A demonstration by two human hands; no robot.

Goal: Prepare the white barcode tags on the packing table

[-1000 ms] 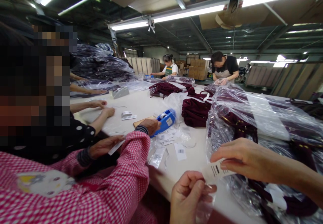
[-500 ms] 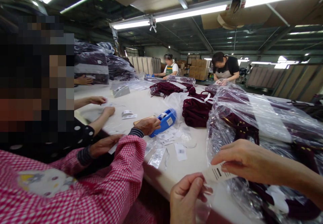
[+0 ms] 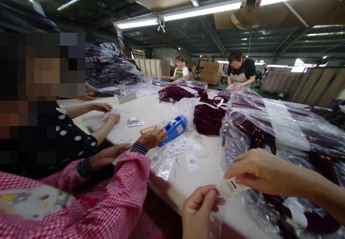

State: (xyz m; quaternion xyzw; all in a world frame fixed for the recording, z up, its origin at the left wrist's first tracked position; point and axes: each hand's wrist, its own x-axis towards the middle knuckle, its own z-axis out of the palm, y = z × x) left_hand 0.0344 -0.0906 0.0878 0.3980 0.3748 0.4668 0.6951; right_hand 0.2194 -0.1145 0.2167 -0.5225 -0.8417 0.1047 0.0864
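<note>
My right hand (image 3: 258, 172) pinches a white printed tag (image 3: 231, 187) by its right end, low in the view at the table's near edge. My left hand (image 3: 199, 212) sits just below and left of it, fingers curled on a small clear plastic bag (image 3: 217, 224) and touching the tag's left end. Right behind both hands lies a pile of dark maroon garments in clear plastic bags (image 3: 280, 135).
A white table (image 3: 151, 111) runs away from me. On it lie a blue tape dispenser (image 3: 174, 129), loose tags and small bags (image 3: 179, 153) and folded maroon garments (image 3: 208, 118). A person in a pink checked sleeve (image 3: 115, 192) works at my left; others stand farther back.
My hands have stayed almost in place, with the tag dipping slightly. The neighbour's hand by the tape dispenser has slid a little left and toward them.
</note>
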